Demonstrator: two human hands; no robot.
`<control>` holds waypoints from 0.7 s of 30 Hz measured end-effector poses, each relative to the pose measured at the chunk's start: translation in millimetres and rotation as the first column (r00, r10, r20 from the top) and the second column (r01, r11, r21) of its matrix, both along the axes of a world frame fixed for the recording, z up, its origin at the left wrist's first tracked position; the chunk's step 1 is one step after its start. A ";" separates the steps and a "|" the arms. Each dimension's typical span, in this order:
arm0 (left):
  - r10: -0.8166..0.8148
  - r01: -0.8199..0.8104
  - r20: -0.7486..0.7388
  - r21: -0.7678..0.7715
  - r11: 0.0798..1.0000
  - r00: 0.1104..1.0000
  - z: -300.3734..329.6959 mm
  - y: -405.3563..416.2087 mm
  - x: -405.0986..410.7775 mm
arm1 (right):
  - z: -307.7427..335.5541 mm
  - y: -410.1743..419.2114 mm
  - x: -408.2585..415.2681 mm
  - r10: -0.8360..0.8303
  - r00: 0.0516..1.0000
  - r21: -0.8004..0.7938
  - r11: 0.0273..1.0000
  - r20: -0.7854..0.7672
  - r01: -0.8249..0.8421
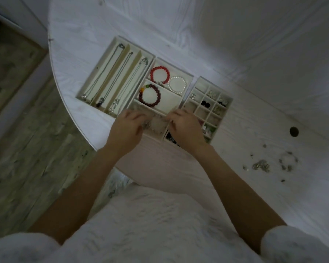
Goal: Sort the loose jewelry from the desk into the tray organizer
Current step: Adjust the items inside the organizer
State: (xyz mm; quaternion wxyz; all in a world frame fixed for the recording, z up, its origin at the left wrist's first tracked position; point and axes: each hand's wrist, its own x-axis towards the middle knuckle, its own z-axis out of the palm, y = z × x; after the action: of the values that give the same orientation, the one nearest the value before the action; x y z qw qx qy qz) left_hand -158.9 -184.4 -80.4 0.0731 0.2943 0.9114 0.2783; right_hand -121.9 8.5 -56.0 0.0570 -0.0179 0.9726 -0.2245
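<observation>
looking down from head height, a white wood-grain desk fills most of the frame, with three cream trays side by side at its centre. both bare hands meet over the nearest compartment of the middle tray, just below frame centre. the left hand has curled fingers resting at the compartment's left edge, and the right hand has curled fingers at its right edge; a pale beaded bracelet lies between them, blurred, so whether either hand truly pinches it cannot be told. above the hands in the same tray sit a dark red bracelet, a bright red bracelet and a white pearl bracelet. the left tray holds three long chain necklaces in separate lanes. the right tray, a grid of small cells, holds tiny earrings. loose jewelry lies scattered on the desk at the right of the frame, well apart from the trays. a small round hole sits in the desk above it.
</observation>
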 end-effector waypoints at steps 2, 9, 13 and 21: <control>-0.139 0.121 -0.111 -0.157 0.980 0.984 -6.1 2.6 2.7 | -13.9 -5.7 2.1 0.107 0.990 0.181 0.980 -0.095 -0.089; -0.237 0.191 -0.203 -0.221 0.956 0.950 -14.5 -6.9 12.8 | -24.7 -11.9 9.2 0.229 0.965 0.304 0.935 -0.126 -0.182; -0.168 0.132 -0.213 -0.173 0.976 0.962 -14.6 -8.0 13.8 | -19.8 -14.8 9.7 0.248 0.964 0.303 0.929 -0.090 -0.211; -0.164 0.106 -0.235 -0.242 0.964 0.958 -14.5 5.5 -7.3 | -16.3 -13.5 14.9 0.265 0.963 0.369 0.891 0.051 -0.264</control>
State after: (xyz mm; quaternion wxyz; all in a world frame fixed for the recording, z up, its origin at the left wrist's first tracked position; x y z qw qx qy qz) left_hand -166.1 -178.9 -94.9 0.0083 0.3789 0.9167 0.1267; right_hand -107.0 -5.1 -72.3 0.0891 -0.1390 0.9859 -0.0261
